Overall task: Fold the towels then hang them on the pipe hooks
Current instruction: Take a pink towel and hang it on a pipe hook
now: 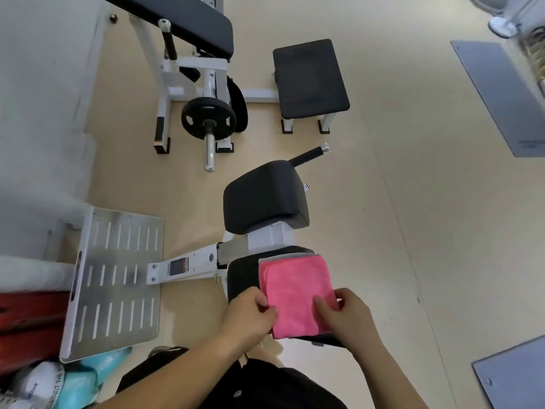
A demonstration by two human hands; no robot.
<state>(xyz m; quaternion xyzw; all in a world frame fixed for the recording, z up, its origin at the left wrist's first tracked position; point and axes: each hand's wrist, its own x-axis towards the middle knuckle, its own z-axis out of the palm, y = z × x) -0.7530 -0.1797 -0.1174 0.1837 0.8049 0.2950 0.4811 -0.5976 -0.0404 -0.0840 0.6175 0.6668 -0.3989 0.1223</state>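
Head view: the pink towel (295, 290) lies folded square on the bench (240, 278), stacked on a grey towel (283, 256) whose far edge shows. Left hand (250, 312) — fingers curled — pinches the pink towel's left edge. Right hand (346, 318) grips its near right corner, thumb on top.

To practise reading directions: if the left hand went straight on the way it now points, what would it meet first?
The pink towel: the left hand grips its left edge, pointing right across it. Farther on, probably the right hand, which holds the opposite edge.
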